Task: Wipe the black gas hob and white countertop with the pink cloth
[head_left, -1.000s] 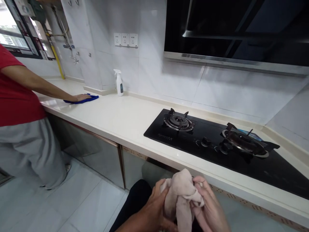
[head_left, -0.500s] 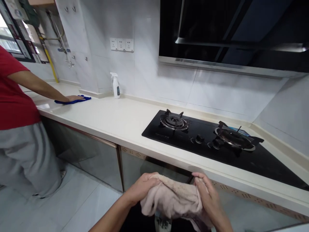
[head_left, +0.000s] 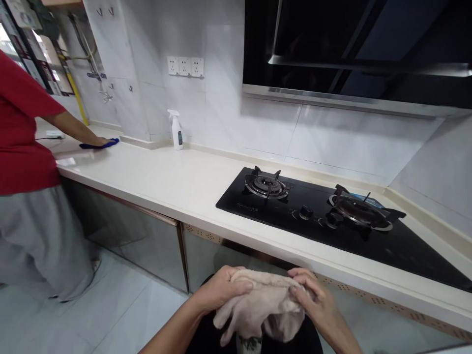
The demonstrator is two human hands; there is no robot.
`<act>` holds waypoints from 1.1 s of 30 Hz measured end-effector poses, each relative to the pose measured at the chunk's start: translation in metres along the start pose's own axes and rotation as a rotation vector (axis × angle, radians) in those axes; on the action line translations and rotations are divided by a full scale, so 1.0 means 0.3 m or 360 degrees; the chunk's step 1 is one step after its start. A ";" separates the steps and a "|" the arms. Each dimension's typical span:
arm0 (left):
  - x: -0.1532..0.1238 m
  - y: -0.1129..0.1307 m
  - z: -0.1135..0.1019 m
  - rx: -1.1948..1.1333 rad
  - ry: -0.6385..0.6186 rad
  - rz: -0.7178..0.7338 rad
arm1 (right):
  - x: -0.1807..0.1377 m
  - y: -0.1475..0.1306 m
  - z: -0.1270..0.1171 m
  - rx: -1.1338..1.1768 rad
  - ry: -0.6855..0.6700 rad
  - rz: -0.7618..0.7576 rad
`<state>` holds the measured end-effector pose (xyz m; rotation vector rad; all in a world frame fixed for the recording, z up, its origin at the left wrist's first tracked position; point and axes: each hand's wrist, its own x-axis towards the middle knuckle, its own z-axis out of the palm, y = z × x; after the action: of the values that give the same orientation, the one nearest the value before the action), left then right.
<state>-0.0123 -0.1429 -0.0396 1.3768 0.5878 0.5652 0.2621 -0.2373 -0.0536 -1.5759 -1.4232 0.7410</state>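
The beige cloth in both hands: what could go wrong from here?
The beige cloth is bunched between the left hand and right hand with ends hanging; it might slip to the floor. Over the hob, it could snag on the raised burner grates. A person wipes the counter at left; moving there risks a bump.

A long cream table [head_left: 177,182] runs along the wall and turns a corner at the far right. Pale glossy tiles [head_left: 221,113] cover the wall behind it. Three white sockets [head_left: 185,66] are set in a row there, and a white spray bottle [head_left: 176,130] stands below them. A black glass hob [head_left: 405,246] with two burners is sunk into the table, under a black hood [head_left: 354,49]. Mirrored cabinet doors [head_left: 140,231] front the base. The floor [head_left: 121,309] is pale, shiny tile. At far left a window [head_left: 22,54] lets in daylight, with a yellow pipe [head_left: 75,93] beside it.
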 end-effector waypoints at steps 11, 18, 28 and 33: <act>0.027 0.015 -0.009 0.1464 0.0496 0.0389 | -0.016 -0.072 -0.061 -0.0395 0.0286 -0.0275; 0.060 0.031 0.040 0.1131 0.0581 0.0210 | -0.034 -0.103 -0.006 -0.0218 0.0376 0.0049; 0.077 -0.018 0.153 -0.0233 0.0493 0.0013 | -0.074 -0.181 0.121 0.0224 -0.0290 -0.0277; 0.061 -0.013 0.162 -0.0596 0.0368 -0.0071 | -0.093 -0.052 0.210 0.0866 0.0045 0.0290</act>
<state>0.0344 -0.1661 -0.0395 0.9498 0.6588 0.7624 0.1952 -0.2518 -0.0713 -1.2841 -0.9520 1.1012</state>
